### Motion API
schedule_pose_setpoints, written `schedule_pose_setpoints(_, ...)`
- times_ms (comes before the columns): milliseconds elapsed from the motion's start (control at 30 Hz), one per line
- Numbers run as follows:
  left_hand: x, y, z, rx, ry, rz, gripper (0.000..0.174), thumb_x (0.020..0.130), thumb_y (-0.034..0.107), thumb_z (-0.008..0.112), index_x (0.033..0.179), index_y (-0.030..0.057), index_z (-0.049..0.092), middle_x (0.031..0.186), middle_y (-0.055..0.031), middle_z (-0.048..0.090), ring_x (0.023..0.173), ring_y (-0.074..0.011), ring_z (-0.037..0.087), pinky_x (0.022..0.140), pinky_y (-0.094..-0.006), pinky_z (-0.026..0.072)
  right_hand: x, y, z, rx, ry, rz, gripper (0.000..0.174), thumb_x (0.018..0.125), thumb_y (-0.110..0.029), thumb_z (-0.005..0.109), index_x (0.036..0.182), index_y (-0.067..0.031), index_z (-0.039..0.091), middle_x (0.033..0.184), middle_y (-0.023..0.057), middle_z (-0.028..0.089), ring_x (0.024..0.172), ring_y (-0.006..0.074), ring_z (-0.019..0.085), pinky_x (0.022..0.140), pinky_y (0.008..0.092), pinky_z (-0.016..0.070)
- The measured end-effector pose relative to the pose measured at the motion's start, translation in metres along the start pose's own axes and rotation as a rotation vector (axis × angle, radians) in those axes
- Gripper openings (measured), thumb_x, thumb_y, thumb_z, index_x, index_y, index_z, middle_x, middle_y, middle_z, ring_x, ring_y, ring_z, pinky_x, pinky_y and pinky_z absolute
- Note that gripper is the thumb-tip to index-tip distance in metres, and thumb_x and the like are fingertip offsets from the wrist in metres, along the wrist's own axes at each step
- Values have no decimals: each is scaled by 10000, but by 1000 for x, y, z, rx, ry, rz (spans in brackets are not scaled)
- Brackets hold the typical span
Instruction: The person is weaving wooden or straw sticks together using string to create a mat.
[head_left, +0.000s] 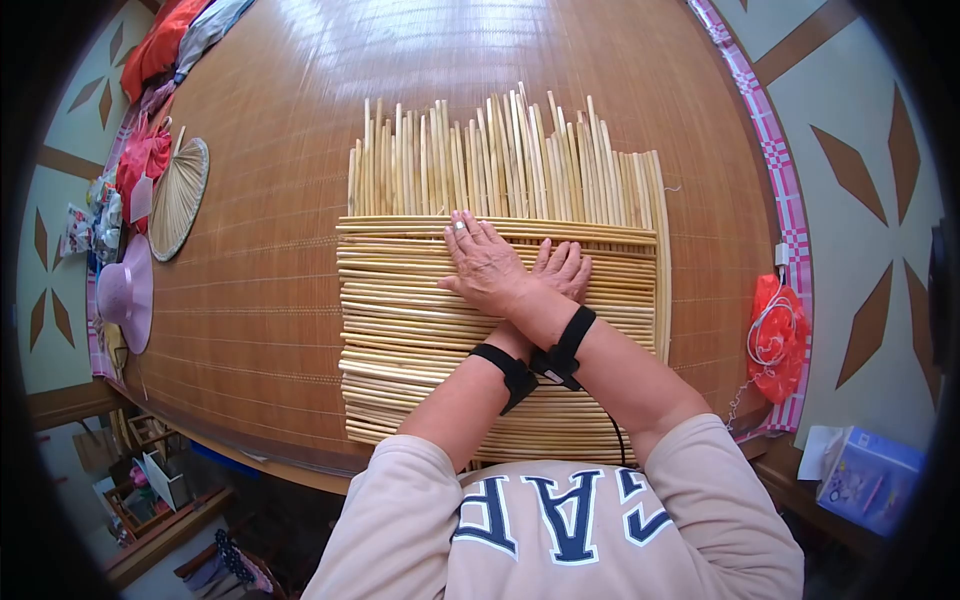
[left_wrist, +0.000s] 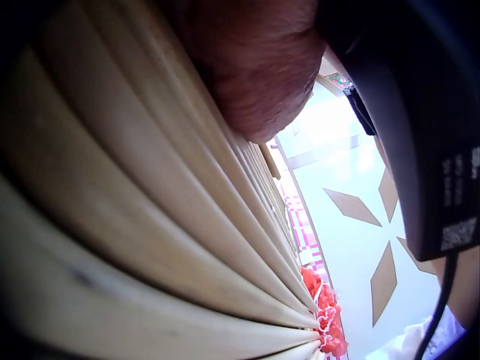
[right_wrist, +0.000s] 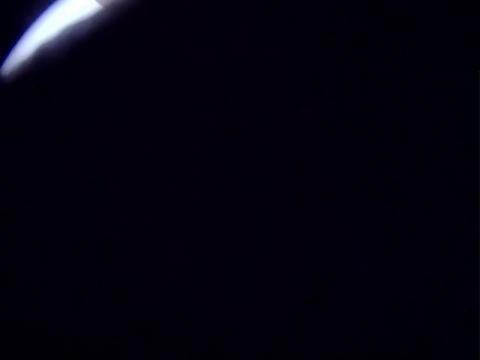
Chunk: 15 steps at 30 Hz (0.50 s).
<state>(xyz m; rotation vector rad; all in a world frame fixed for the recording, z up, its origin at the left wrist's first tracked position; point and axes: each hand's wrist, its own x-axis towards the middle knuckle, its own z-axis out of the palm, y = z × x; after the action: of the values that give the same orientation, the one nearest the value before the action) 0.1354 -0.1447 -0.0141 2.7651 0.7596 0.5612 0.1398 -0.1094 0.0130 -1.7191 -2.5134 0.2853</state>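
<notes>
The arms cross at the wrists over rows of pale wooden sticks (head_left: 400, 300) lying side by side. My right hand (head_left: 487, 265), a ring on one finger, lies flat on the left of centre, fingers pointing to the far side. Partly beneath the right wrist, my left hand (head_left: 565, 268) rests on the sticks to the right, fingers extended. Beyond them, sticks laid lengthwise (head_left: 480, 160) stick out with uneven ends. In the left wrist view, part of the left hand (left_wrist: 262, 82) sits close over the sticks (left_wrist: 150, 187). The right wrist view is almost wholly dark.
The sticks lie on a brown woven mat (head_left: 260, 300). At the left edge are a hand fan (head_left: 182, 200) and a purple hat (head_left: 126, 293). A red plastic bag (head_left: 775, 345) with a white cable lies at the right edge, near a blue-white box (head_left: 870, 480).
</notes>
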Motion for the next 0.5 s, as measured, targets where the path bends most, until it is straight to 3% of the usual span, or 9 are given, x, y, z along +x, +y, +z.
schedule_pose_setpoints(233, -1, -1, 12, -42, 6, 3, 447, 848, 222, 513, 1245, 24, 453, 1321, -199, 418, 1275, -334, 353, 1089, -486, 212, -10, 5, -10, 45, -12, 31, 730, 869, -460, 469, 1370, 35, 274, 1450, 232, 207, 1368, 340, 158, 1117, 409, 133)
schedule_pose_setpoints(300, -1, -1, 12, -25, 74, -14, 446, 862, 230, 499, 1253, 25, 442, 1315, -191, 424, 1264, -327, 362, 1083, -484, 218, -22, 13, -17, 196, 126, -58, 675, 859, -367, 529, 1373, -1, 288, 1458, 213, 199, 1371, 334, 153, 1117, 410, 136)
schedule_pose_setpoints(333, -2, 3, 10, -40, 79, 4, 446, 862, 230, 499, 1253, 25, 442, 1315, -191, 424, 1264, -327, 362, 1083, -484, 218, -34, 18, -23, 174, 337, -60, 534, 835, -224, 579, 1297, -15, 411, 1402, 217, 318, 1332, 339, 261, 1092, 401, 230)
schedule_pose_setpoints(400, 0, 8, 5, -67, 23, -93, 421, 855, 193, 515, 1240, 33, 459, 1307, -179, 427, 1235, -312, 388, 1061, -484, 252, -64, 47, -34, 220, 338, 74, 463, 822, -176, 589, 1239, -13, 466, 1353, 216, 383, 1296, 336, 323, 1066, 392, 281)
schedule_pose_setpoints(433, 2, 2, 5, -408, 71, -213, 397, 820, 152, 556, 1198, 43, 500, 1285, -183, 431, 1191, -315, 416, 1033, -475, 295, -81, 64, -39, 287, 341, 195, 397, 809, -128, 598, 1180, -10, 521, 1303, 216, 448, 1261, 332, 384, 1039, 382, 331)
schedule_pose_setpoints(500, 4, 5, -3, -14, 152, 8, 415, 774, 129, 579, 1169, 27, 498, 1218, -187, 449, 1167, -309, 404, 1010, -466, 327, -110, 97, -45, 185, 368, 332, 295, 809, -86, 588, 1092, -5, 572, 1223, 201, 523, 1204, 321, 452, 995, 365, 389)
